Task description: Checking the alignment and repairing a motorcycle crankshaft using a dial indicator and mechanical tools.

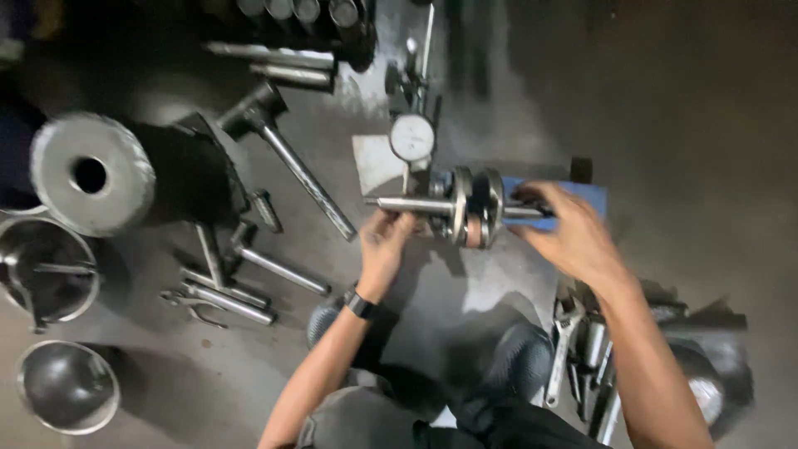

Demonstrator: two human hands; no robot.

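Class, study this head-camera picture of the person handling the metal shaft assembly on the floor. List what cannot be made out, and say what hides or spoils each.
- Head view: the right hand is motion-blurred, so its finger grip on the shaft assembly is unclear.
- The dial gauge face is too small to read.
- The tools by the right forearm are blurred and partly covered.
- The bowl holds only shadow; its contents are unclear.

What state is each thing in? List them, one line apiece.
Steel crankshaft with two round webs: lying level, held at both ends.
Left hand: gripping the crankshaft's left shaft end.
Right hand: on the crankshaft's right shaft end, blurred.
Round white dial gauge: upright, just above the crankshaft.
Grey metal disc with centre hole: resting flat-face up.
Round steel bowl: open, seems empty.
Long-handled steel hammer: lying flat on the floor.
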